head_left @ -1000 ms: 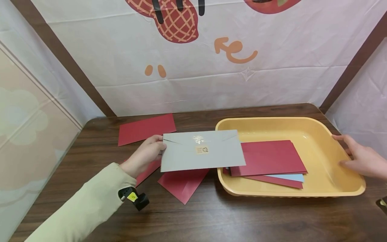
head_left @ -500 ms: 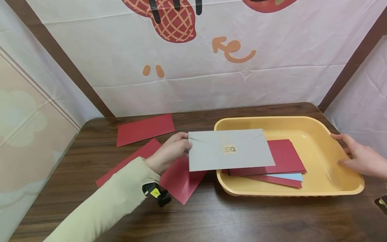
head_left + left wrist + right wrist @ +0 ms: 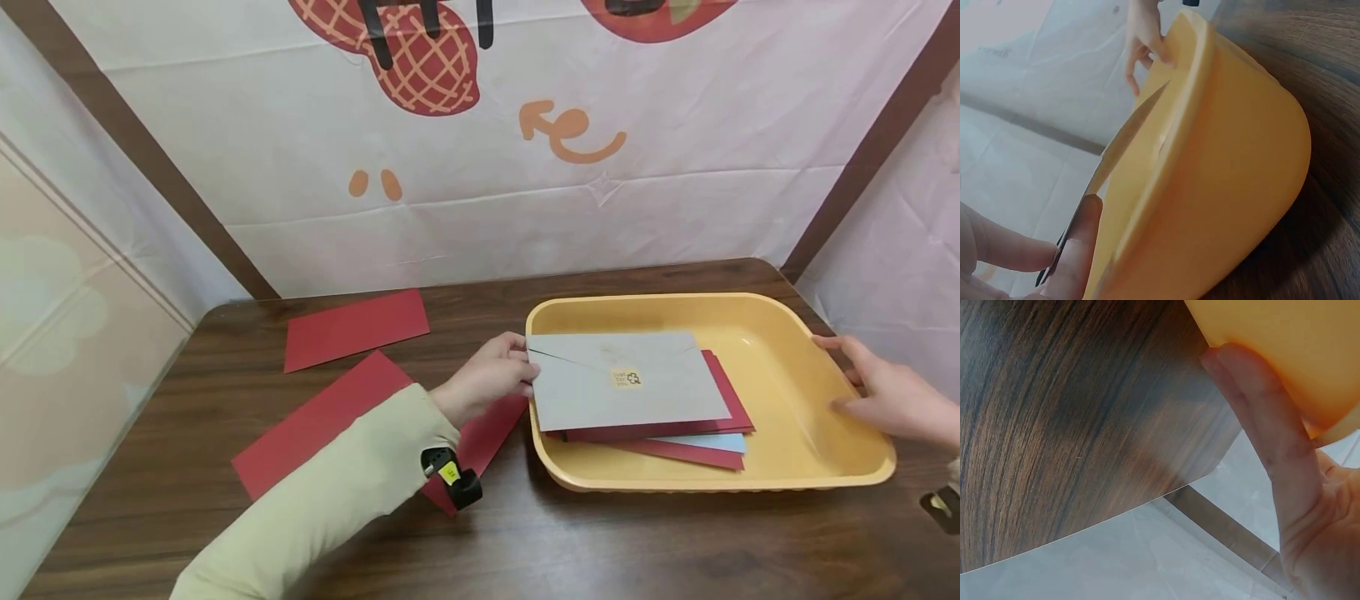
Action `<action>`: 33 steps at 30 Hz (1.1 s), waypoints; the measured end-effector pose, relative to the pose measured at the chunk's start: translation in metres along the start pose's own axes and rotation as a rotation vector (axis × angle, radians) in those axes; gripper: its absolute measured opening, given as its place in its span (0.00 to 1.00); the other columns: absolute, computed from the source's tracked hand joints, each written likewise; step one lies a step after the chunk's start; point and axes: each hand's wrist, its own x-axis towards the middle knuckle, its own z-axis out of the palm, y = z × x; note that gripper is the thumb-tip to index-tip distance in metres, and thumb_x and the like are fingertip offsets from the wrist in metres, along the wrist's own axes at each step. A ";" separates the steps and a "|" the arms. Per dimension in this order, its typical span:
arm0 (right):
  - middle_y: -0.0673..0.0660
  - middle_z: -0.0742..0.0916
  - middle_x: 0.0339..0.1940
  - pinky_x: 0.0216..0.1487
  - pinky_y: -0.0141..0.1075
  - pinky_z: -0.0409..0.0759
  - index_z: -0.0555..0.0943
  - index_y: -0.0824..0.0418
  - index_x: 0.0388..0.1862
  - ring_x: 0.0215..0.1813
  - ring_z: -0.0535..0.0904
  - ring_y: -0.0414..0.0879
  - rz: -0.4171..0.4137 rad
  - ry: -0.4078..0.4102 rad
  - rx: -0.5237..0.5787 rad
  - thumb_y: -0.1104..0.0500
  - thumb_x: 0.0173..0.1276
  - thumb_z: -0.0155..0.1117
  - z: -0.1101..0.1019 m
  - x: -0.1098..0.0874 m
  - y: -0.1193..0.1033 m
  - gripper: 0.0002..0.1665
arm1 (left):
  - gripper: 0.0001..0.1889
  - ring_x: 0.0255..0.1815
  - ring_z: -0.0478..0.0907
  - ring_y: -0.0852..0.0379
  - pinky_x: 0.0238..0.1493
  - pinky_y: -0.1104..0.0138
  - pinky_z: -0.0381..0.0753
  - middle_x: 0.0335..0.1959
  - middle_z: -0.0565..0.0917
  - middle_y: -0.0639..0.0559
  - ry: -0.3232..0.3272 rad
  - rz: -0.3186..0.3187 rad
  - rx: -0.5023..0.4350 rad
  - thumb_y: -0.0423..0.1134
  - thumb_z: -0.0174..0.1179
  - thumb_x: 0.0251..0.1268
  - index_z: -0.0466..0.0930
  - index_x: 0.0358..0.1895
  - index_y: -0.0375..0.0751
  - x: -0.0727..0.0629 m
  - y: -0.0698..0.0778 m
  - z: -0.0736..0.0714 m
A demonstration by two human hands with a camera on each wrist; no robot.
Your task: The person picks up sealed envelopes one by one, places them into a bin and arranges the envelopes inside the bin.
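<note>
A pale grey envelope (image 3: 585, 396) with a small gold "for you" sticker is over the left half of a yellow plastic basin (image 3: 802, 425). My left hand (image 3: 487, 379) pinches its left edge between thumb and fingers, right by the basin's left rim. In the left wrist view the envelope (image 3: 1116, 147) is seen nearly edge-on, above the rim. Under it in the basin lie red envelopes (image 3: 731, 396) and a light blue one (image 3: 723, 442), partly covered. My right hand (image 3: 892, 392) holds the basin's right rim, thumb inside and fingers along the outer wall (image 3: 1310, 356).
Left of the basin, red envelopes lie on the dark wooden table (image 3: 600, 550): one at the back (image 3: 356, 329), one in the middle (image 3: 322, 425), and one (image 3: 487, 433) partly hidden by my left arm. A printed cloth (image 3: 450, 233) hangs behind the table.
My left hand has carried the grey envelope rightward from over the table to over the basin, uncovering the middle red envelope. My right hand has stayed on the basin's rim.
</note>
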 end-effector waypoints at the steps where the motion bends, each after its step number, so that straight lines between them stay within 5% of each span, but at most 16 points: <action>1: 0.72 0.85 0.32 0.24 0.32 0.71 0.54 0.74 0.64 0.30 0.82 0.53 0.002 -0.001 0.002 0.68 0.49 0.70 0.000 0.000 0.000 0.47 | 0.17 0.37 0.76 0.58 0.39 0.68 0.80 0.48 0.80 0.38 -0.003 -0.003 0.006 0.25 0.50 0.68 0.63 0.58 0.29 0.002 -0.001 0.002; 13: 0.76 0.84 0.34 0.25 0.32 0.70 0.54 0.74 0.64 0.30 0.82 0.53 0.014 -0.004 0.000 0.68 0.50 0.68 0.000 0.000 -0.001 0.46 | 0.18 0.33 0.76 0.58 0.41 0.67 0.82 0.48 0.81 0.35 -0.012 -0.032 0.091 0.26 0.52 0.68 0.62 0.57 0.29 0.023 -0.002 0.022; 19: 0.75 0.84 0.34 0.25 0.32 0.70 0.53 0.74 0.65 0.28 0.81 0.50 0.024 -0.011 -0.004 0.68 0.51 0.68 -0.001 0.001 -0.002 0.47 | 0.06 0.25 0.78 0.54 0.40 0.60 0.84 0.24 0.76 0.46 0.022 -0.001 0.262 0.24 0.51 0.64 0.67 0.42 0.29 0.026 0.004 0.027; 23: 0.76 0.84 0.34 0.24 0.32 0.71 0.53 0.75 0.65 0.27 0.80 0.48 0.027 -0.018 0.002 0.68 0.52 0.68 -0.001 0.001 -0.003 0.47 | 0.20 0.21 0.76 0.51 0.28 0.65 0.81 0.19 0.71 0.48 0.055 -0.015 0.445 0.25 0.52 0.60 0.62 0.55 0.23 0.025 0.009 0.030; 27: 0.76 0.84 0.34 0.23 0.32 0.71 0.52 0.75 0.66 0.26 0.80 0.46 0.028 -0.024 0.009 0.69 0.52 0.67 -0.001 0.001 -0.003 0.47 | 0.40 0.14 0.70 0.54 0.17 0.71 0.72 0.16 0.72 0.48 0.048 -0.051 0.590 0.27 0.56 0.58 0.43 0.70 0.22 0.028 0.011 0.036; 33: 0.75 0.84 0.34 0.23 0.32 0.71 0.52 0.75 0.66 0.26 0.80 0.45 0.032 -0.022 0.009 0.69 0.52 0.67 0.000 0.001 -0.004 0.47 | 0.42 0.14 0.75 0.52 0.13 0.73 0.68 0.12 0.72 0.49 0.004 -0.076 0.726 0.28 0.55 0.62 0.37 0.73 0.25 0.031 0.015 0.042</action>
